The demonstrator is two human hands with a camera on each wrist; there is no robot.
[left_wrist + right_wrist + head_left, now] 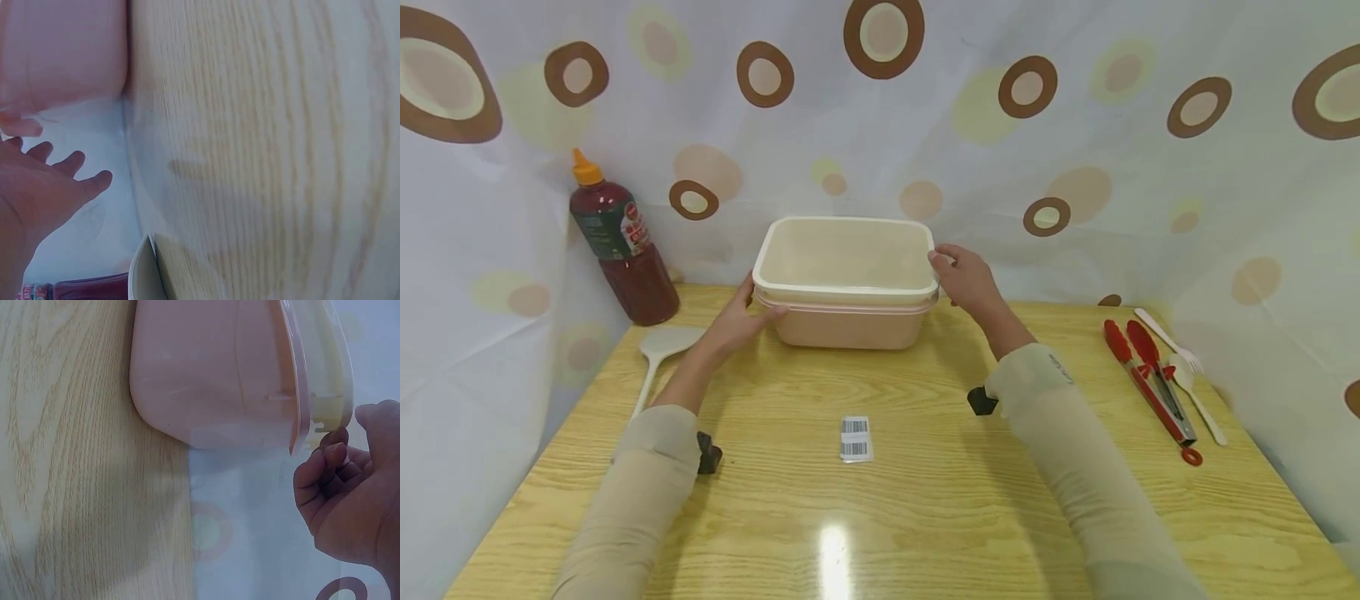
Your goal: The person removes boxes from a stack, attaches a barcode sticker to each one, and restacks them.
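A cream plastic bin [844, 292] sits nested inside a pink plastic bin [850, 330] at the back of the table. My right hand [966, 279] pinches the cream bin's rim at its right end, thumb on top and the other fingers curled below, as the right wrist view shows. At the left end, my left hand [733, 327] has its thumb across the front just below the rims. The fingers of that hand [47, 181] are extended and spread beside the pink bin in the left wrist view.
A sauce bottle [625, 242] leans at the back left, near a white turner [666, 342]. A barcode sticker [855, 439] lies mid-table. On the right are red-tipped tongs [1150, 383], a spoon [1198, 396] and a fork [1168, 337]. A patterned curtain [820, 150] hangs behind.
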